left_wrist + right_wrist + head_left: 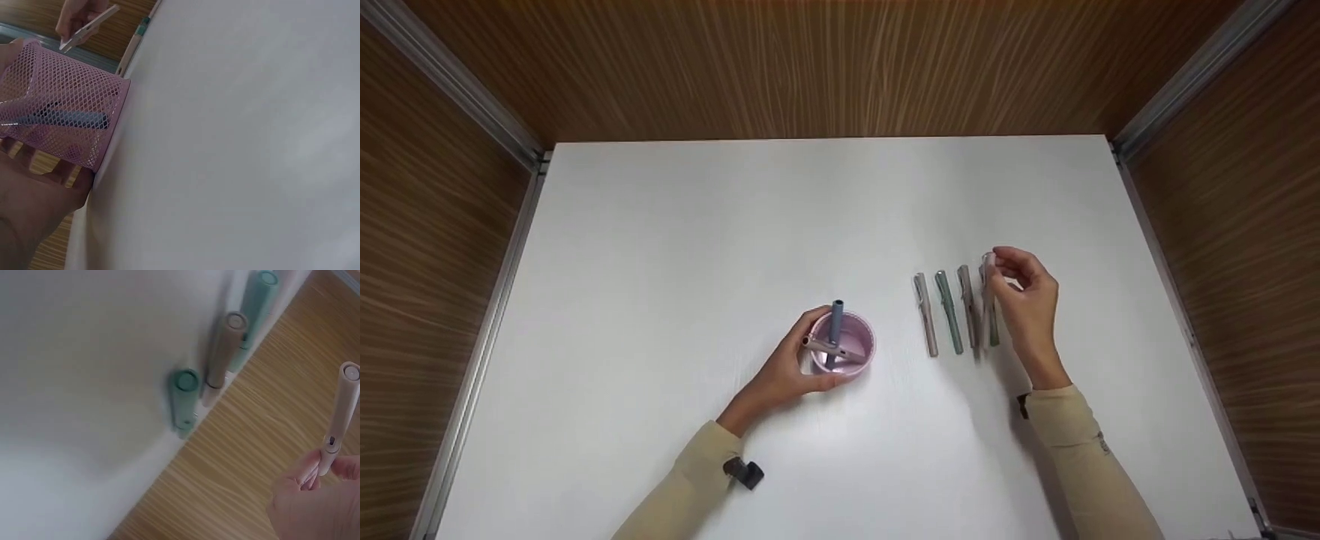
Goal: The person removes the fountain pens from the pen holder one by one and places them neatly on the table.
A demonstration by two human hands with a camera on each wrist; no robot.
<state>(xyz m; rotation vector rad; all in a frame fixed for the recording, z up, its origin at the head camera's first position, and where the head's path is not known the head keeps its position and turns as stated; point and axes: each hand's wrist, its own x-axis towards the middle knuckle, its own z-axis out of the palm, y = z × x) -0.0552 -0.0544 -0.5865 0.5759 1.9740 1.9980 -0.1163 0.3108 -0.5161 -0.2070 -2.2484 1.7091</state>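
My left hand (780, 373) grips a pink mesh pen cup (874, 341) around its side. Inside the cup lean a blue pen (836, 319) and a pinkish-beige pen (823, 346), crossing each other. My right hand (1030, 300) pinches a pale beige pen (341, 405) near one end, raised off the table. Beneath and beside it, a row of capped pens lies on the table: a beige pen (927, 319), a green pen (950, 313), a taupe pen (967, 300) and another green pen (185, 396), which the held pen partly covers in the head view.
The white table (697, 225) is bounded by wood-grain panels (825, 67) at the back and both sides. Metal rails (495, 277) run along the side edges. A black strap (744, 472) is on the left sleeve.
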